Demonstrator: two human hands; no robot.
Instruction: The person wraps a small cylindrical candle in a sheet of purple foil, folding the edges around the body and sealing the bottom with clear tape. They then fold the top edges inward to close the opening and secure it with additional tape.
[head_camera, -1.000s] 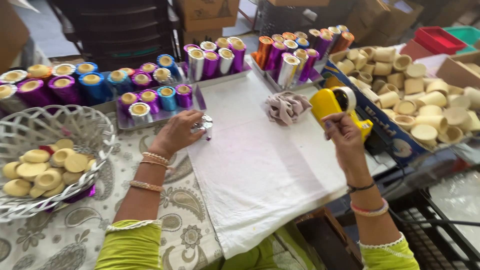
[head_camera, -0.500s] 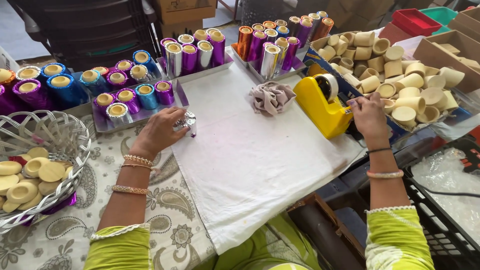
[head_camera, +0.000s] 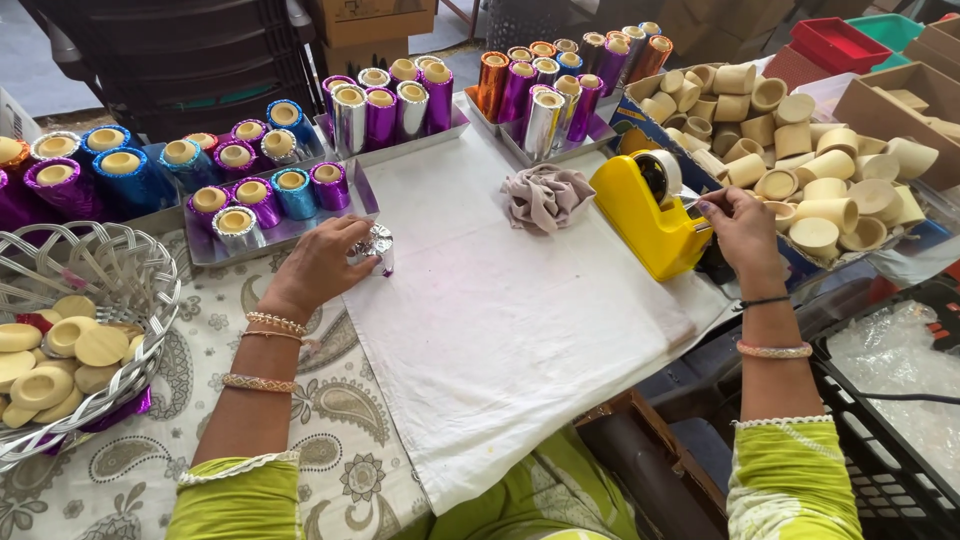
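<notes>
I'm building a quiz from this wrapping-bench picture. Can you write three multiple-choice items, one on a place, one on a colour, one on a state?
1. Where does the crumpled cloth lie?
A. in the wicker basket
B. on the white sheet, left of the tape dispenser
C. on the floor

2. What colour is the tape dispenser?
A. yellow
B. red
C. black

3. What is the left hand doing?
A. resting flat and empty
B. lifting the basket
C. gripping a silver foil-wrapped piece

Answers: 1 B, the cloth sits on the white sheet beside the dispenser. 2 A, its body is plainly yellow. 3 C, the fingers close around the silver piece.
</notes>
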